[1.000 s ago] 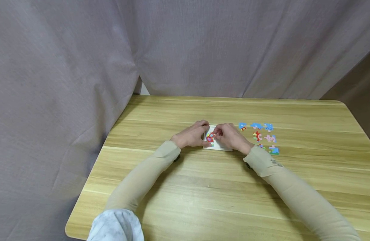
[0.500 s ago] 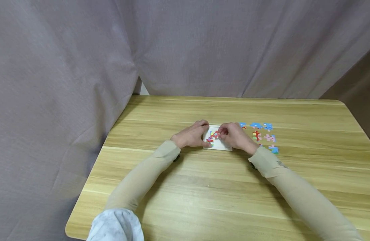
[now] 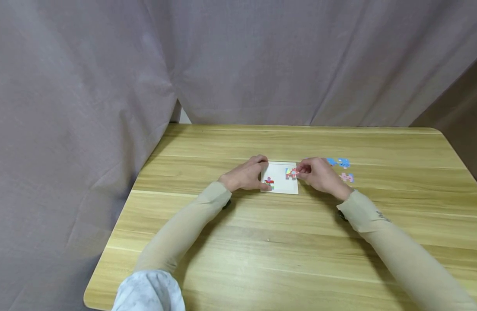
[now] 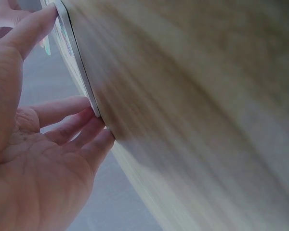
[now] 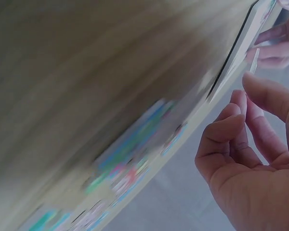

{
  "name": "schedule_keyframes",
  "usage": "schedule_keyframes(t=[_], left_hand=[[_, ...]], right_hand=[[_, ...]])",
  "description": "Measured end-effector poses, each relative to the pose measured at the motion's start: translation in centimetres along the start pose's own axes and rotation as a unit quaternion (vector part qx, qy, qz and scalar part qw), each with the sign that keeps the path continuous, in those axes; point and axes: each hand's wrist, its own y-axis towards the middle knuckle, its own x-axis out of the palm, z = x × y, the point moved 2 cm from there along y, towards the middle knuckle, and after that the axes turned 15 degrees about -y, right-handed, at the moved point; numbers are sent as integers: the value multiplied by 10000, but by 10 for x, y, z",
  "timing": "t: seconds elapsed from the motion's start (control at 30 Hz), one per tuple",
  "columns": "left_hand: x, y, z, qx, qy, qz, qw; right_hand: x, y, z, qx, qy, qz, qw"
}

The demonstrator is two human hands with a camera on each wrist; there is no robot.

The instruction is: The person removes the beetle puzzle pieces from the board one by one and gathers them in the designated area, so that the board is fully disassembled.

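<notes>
My left hand [image 3: 248,174] grips the left side of a shallow white puzzle tray [image 3: 284,186], thumb at the near corner and fingers at the far one. In the left wrist view that hand [image 4: 53,130] has its fingertips along the tray's edge. Between the thumb and fingers of my right hand [image 3: 320,173] is a red, yellow and blue jigsaw piece [image 3: 292,173], over the tray's right side. The right wrist view shows this piece [image 5: 255,60] as a thin edge at the thumb tip. Another red piece [image 3: 269,182] lies at the tray's lower left, beside the left thumb.
Loose jigsaw pieces lie on the wooden table [image 3: 238,250] right of the tray, among them a blue piece [image 3: 344,163] and a pink piece [image 3: 347,177]. My right hand and forearm hide others. A grey curtain [image 3: 246,65] hangs behind the table's far edge.
My right hand has lifted the red and yellow jigsaw piece away from the piece at the tray's lower left and carried it right. The left hand has stayed on the tray.
</notes>
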Motion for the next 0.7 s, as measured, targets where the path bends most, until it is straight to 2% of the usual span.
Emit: schedule_keyframes(t=[0.23, 0.53, 0.7], left_hand=[[0, 0, -1, -5, -8, -20, 10000], [-1, -1, 0, -14, -7, -23, 10000], [0, -1, 0, -45, -57, -41, 10000]], right_hand=[[-9, -9, 18, 134, -157, -43, 9998], [-14, -17, 38, 170, -250, 113, 9995], [-15, -18, 46, 226, -294, -35, 9993]])
